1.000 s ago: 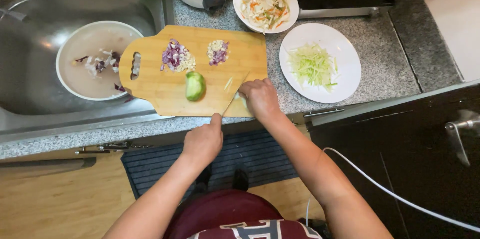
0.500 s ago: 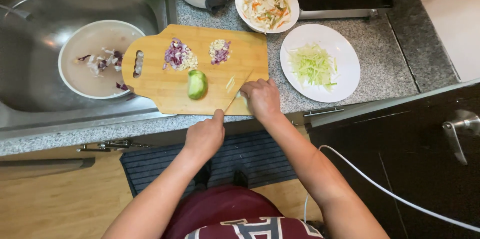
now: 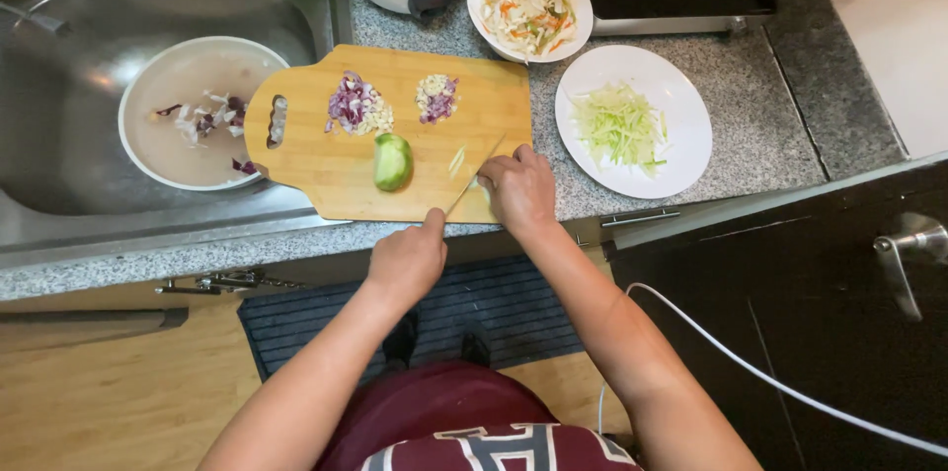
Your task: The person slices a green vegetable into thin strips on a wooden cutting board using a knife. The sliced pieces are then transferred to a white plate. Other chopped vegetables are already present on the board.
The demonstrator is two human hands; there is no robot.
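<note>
Here the knife lies slanted across the near right corner of the wooden cutting board, its blade toward one o'clock, with the right hand closed on its handle end; against a second ago the hand and blade have barely shifted, so the cutting looks paused rather than under way. The green vegetable half sits untouched at the board's middle, about ten o'clock of the blade, a few pale slivers between them. The left hand is curled at the counter's near edge, its thumb up by the board, gripping nothing I can see. Chopped red onion lies at twelve, the plate of shredded greens at three
</note>
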